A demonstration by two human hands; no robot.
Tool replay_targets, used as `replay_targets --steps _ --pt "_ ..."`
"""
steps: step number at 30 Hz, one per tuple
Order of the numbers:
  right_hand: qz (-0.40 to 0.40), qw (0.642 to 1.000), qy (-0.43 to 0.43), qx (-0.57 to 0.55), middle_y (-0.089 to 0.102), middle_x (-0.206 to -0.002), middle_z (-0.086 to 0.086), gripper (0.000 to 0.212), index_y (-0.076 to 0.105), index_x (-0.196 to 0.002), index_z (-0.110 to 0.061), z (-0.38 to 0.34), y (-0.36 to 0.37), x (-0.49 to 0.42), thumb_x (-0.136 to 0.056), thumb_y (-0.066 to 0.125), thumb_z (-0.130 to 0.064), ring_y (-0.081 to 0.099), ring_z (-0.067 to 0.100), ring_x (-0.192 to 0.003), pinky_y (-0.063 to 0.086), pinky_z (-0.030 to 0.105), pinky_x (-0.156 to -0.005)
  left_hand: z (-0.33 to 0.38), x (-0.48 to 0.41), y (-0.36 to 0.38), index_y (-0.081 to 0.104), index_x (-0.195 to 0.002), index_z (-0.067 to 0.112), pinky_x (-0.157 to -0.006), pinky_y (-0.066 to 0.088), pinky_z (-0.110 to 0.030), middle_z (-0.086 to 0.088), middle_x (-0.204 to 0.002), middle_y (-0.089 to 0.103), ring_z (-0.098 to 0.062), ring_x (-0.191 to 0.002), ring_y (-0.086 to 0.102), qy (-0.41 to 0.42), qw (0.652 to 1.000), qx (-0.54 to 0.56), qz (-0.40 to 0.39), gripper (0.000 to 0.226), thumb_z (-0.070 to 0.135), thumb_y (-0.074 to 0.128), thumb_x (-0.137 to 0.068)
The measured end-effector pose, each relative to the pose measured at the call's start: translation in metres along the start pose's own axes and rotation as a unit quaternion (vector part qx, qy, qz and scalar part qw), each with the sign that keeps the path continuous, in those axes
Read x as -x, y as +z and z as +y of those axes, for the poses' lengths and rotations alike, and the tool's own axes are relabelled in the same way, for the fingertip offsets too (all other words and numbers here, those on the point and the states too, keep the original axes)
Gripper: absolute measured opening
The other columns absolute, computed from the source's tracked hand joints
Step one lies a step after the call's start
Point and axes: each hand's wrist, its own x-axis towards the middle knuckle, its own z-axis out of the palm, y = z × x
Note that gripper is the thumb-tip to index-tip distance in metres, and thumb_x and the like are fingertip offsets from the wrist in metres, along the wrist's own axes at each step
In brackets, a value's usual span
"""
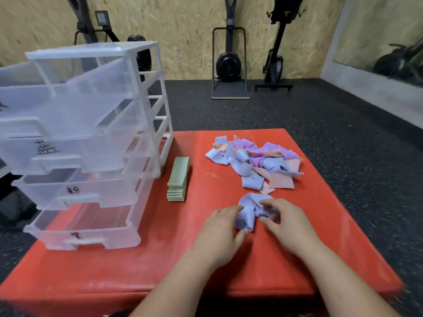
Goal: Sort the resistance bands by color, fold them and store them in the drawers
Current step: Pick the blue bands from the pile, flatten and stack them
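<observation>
Red mat [142, 259]: drawer unit [87, 138], green stack [178, 178] beside, band pile [256, 161] beyond; left hand [219, 234], right hand [286, 225] fingers pinching blue band [248, 213].

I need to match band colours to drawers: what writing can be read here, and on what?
"蓝": handwritten in black on the front of the second drawer from the top.
"粉": handwritten on the third drawer.
bottom drawer: one handwritten character, too blurred to read surely.
top drawer: a mark cut off by the picture's edge, unreadable.
display on the gym machine behind: too small to read.
</observation>
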Motion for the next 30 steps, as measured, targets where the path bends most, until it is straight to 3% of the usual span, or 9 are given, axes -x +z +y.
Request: replay_targets --steps 4,7,9,13,16,21,25,28,30 --pt "0.025 0.992 0.026 0.123 0.056 -0.126 -0.008 0.052 0.064 -0.133 -0.038 0.007 -0.016 -0.011 -0.084 0.079 -0.036 0.053 0.024 -0.107 0.052 0.041 -0.089 -0.001 -0.009 0.009 0.047 -0.149 0.032 -0.101 0.047 -0.044 0.007 -0.138 0.063 -0.029 -0.12 0.055 -0.001 0.996 -0.085 -0.025 0.064 0.06 0.048 -0.092" --pt "-0.071 0.985 0.044 0.154 0.053 -0.14 -0.013 0.065 0.054 -0.143 -0.041 0.021 -0.024 -0.019 -0.083 0.078 -0.049 0.05 0.024 -0.119 0.05 0.043 -0.1 -0.001 -0.018 0.014 0.05 -0.146 0.033 -0.097 0.045 -0.042 0.01 -0.131 0.062 -0.026 -0.114 0.053 -0.007 0.99 -0.143 -0.011 0.066 0.069 0.051 -0.091" --pt "-0.111 0.982 0.05 0.144 0.062 -0.13 -0.016 0.059 0.058 -0.137 -0.043 0.026 -0.026 -0.022 -0.082 0.078 -0.049 0.059 0.017 -0.116 0.052 0.039 -0.094 -0.002 -0.023 0.016 0.058 -0.135 0.035 -0.09 0.045 -0.041 0.011 -0.119 0.063 -0.024 -0.107 0.052 -0.001 0.986 -0.164 0.011 0.06 0.071 0.052 -0.088" --pt "-0.062 0.988 0.049 0.135 0.067 -0.095 -0.021 0.042 0.065 -0.123 -0.043 0.026 -0.028 -0.033 -0.083 0.076 -0.043 0.061 0.009 -0.084 0.052 0.033 -0.073 -0.008 -0.033 0.017 0.072 -0.103 0.033 -0.077 0.042 -0.038 0.01 -0.096 0.065 -0.024 -0.093 0.054 0.001 0.98 -0.191 0.059 0.027 0.052 0.059 -0.088" --pt "-0.069 0.987 0.046 0.138 0.065 -0.092 -0.019 0.044 0.065 -0.125 -0.043 0.027 -0.023 -0.038 -0.083 0.075 -0.037 0.062 0.012 -0.087 0.052 0.035 -0.073 -0.01 -0.04 0.013 0.071 -0.091 0.029 -0.072 0.042 -0.04 0.007 -0.088 0.066 -0.026 -0.088 0.055 -0.025 0.981 -0.17 0.088 0.02 0.042 0.056 -0.089" --pt "0.004 0.996 0.05 0.077 0.07 -0.105 -0.004 0.014 0.075 -0.106 -0.031 0.034 -0.023 -0.053 -0.094 0.067 -0.034 0.066 0.023 -0.096 0.051 0.037 -0.079 -0.015 -0.045 -0.004 0.066 -0.09 0.025 -0.077 0.047 -0.047 0.002 -0.09 0.067 -0.029 -0.087 0.056 -0.076 0.984 -0.071 0.143 0.023 0.041 0.05 -0.09" --pt "0.09 0.988 0.105 -0.062 0.076 -0.088 -0.011 0.014 0.076 -0.104 -0.026 0.039 -0.042 -0.061 -0.096 0.066 -0.023 0.067 0.017 -0.081 0.047 0.035 -0.071 -0.022 -0.044 -0.018 0.061 -0.088 0.02 -0.079 0.048 -0.049 0.001 -0.086 0.063 -0.03 -0.087 0.055 -0.134 0.97 -0.009 0.204 0.012 0.032 0.059 -0.092" --pt "0.031 0.988 0.152 -0.03 0.073 -0.077 -0.01 0.021 0.075 -0.107 -0.028 0.046 -0.047 -0.055 -0.09 0.069 -0.017 0.065 0.014 -0.074 0.042 0.031 -0.067 -0.029 -0.04 -0.024 0.063 -0.091 0.022 -0.083 0.049 -0.049 0.003 -0.093 0.063 -0.028 -0.092 0.055 -0.165 0.968 -0.005 0.19 0.011 0.033 0.059 -0.092" --pt "-0.044 0.985 0.166 0.032 0.075 -0.09 -0.007 0.028 0.073 -0.112 -0.029 0.047 -0.043 -0.049 -0.088 0.071 -0.015 0.069 0.016 -0.085 0.046 0.029 -0.074 -0.034 -0.036 -0.024 0.066 -0.101 0.024 -0.089 0.05 -0.047 0.0 -0.106 0.064 -0.029 -0.103 0.055 -0.19 0.971 -0.049 0.134 0.017 0.034 0.058 -0.091"
